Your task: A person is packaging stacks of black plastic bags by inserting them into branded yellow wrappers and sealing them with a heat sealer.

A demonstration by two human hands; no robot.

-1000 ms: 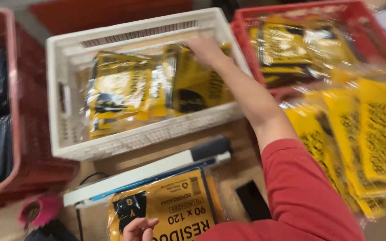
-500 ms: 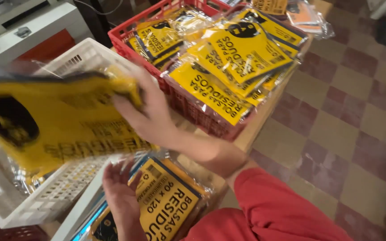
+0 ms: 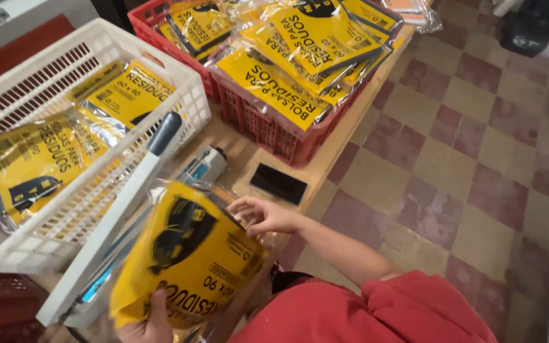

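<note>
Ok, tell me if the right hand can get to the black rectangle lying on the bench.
Probably yes. The right hand grips the top edge of the yellow packet, just short of the black rectangle, with bare wooden bench between them. It would have to let go first.

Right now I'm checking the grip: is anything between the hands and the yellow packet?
Nothing visible. The right hand pinches the yellow packet at its top edge and the left hand grips its bottom edge, both directly on its clear wrapping.

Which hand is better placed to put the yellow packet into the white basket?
Probably the left hand: it grips the packet at its lower edge, on the side of the white basket. The right hand only pinches the far top corner.
</note>
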